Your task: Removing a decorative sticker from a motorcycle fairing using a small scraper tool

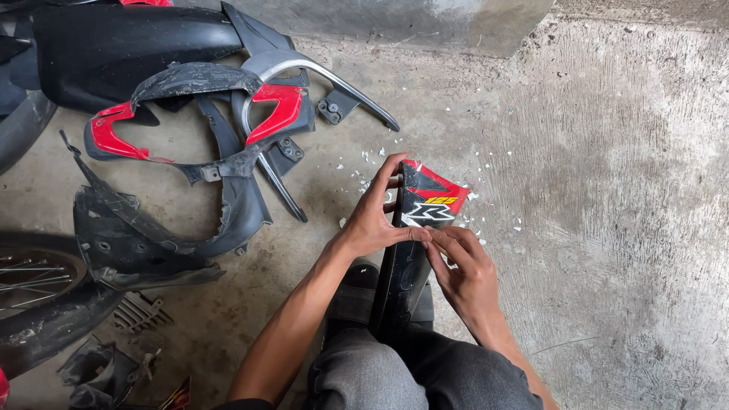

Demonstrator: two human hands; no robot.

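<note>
2 hands grip the fairing panel [418, 228]: left hand [376, 216] steadies, right hand [463, 266] pinches a thin tool; slipping could gouge the paint.

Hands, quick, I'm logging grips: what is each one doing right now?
Left hand: closed around the edge of the black and red fairing panel.
Right hand: fingers pinched against the panel's sticker; any tool hidden.

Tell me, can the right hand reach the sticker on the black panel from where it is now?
Probably yes. The right hand already rests against the black panel just below the sticker, and nothing lies between them; the left hand holds the panel's other edge.
</note>
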